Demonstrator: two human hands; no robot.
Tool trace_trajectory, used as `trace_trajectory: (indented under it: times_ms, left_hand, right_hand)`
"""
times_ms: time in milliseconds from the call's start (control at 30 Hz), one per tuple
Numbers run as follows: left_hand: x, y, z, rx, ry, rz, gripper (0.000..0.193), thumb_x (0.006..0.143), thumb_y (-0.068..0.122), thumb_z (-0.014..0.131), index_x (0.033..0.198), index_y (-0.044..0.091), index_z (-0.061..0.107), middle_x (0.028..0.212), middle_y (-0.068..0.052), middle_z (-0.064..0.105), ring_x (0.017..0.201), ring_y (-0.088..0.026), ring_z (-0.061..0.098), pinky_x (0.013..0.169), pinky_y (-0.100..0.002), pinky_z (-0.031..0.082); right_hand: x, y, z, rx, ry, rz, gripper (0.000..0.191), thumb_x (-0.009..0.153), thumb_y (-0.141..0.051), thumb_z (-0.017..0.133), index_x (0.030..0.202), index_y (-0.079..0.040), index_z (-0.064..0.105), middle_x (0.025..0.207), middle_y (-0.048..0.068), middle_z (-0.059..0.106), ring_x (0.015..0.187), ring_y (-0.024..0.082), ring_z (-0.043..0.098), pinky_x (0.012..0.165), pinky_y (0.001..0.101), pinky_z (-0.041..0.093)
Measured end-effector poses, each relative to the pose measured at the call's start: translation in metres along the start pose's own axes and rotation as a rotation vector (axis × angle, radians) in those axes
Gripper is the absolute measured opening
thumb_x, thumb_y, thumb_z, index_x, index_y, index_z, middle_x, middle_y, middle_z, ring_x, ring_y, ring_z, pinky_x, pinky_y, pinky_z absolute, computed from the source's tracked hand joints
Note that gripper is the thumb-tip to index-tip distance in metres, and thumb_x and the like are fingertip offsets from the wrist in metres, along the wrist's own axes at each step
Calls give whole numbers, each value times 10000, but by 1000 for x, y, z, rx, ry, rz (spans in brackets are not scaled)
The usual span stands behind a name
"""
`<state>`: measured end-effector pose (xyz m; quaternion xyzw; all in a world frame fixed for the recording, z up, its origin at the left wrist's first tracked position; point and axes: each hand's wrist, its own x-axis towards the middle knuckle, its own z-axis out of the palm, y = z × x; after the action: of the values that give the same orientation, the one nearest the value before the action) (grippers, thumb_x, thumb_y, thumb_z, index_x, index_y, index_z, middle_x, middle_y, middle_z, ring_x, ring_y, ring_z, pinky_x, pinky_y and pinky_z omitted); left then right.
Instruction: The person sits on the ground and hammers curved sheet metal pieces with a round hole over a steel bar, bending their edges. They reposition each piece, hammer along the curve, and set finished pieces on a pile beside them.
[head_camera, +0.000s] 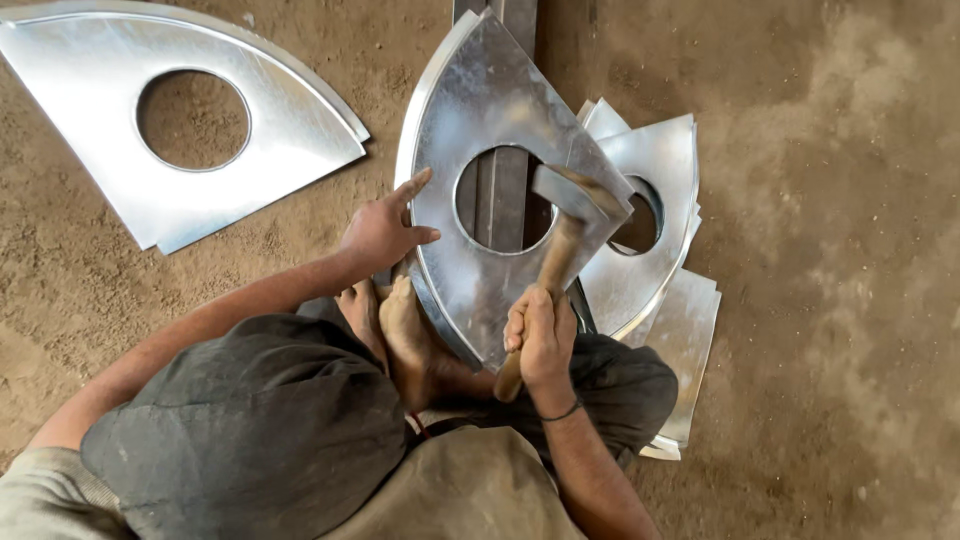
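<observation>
Sheet (470, 110), holed, is steadied on a bar (505, 195) by the flat left hand (385, 232). Hammer (560, 225) is gripped by the right hand (540, 335); edge-forming is judged under way, needing square blows along the rim.

Open dirt floor (850, 250) is left right of the stacked sheets (660, 230); leftward passage is blocked by another sheet (190, 130).
</observation>
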<state>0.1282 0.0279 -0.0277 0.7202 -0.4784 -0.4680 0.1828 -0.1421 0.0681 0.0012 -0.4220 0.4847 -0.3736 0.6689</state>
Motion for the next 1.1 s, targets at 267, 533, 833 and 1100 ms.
trace_trajectory:
  times_ms: [267, 533, 833, 1100]
  left_hand:
    - [-8, 9, 12, 64, 33, -29, 994, 805, 418, 822, 1625, 344, 265, 761, -83, 746, 623, -206, 684, 635, -407, 565]
    - [-22, 15, 18, 209, -138, -57, 1048, 890, 564, 686, 1653, 319, 11, 847, -140, 713, 526, -174, 585, 449, -311, 473]
    - [46, -3, -29, -157, -63, 111, 873, 837, 276, 779, 1583, 400, 343, 1112, -33, 656, 659, -81, 630, 625, -246, 602]
    - [28, -13, -5, -389, -70, 39, 826, 891, 129, 741, 1608, 317, 376, 772, -19, 578, 593, -99, 514, 557, -296, 525]
  right_hand:
    - [5, 2, -5, -247, -16, 374, 356, 1045, -376, 445, 870, -90, 565, 607, 7, 533, 438, 89, 480, 399, 254, 422]
    - [5, 17, 2, -234, -31, 274, 333, 1083, -343, 492, 910, -61, 534, 645, 16, 523, 469, 82, 462, 417, 254, 402]
    - [-14, -11, -25, -4, -64, -131, 431, 1150, -392, 421, 895, -70, 554, 669, 24, 568, 526, 91, 494, 484, 257, 428]
    - [10, 9, -7, -165, -50, 368, 387, 1069, -388, 449, 883, -63, 548, 618, 15, 536, 453, 95, 473, 407, 260, 405]
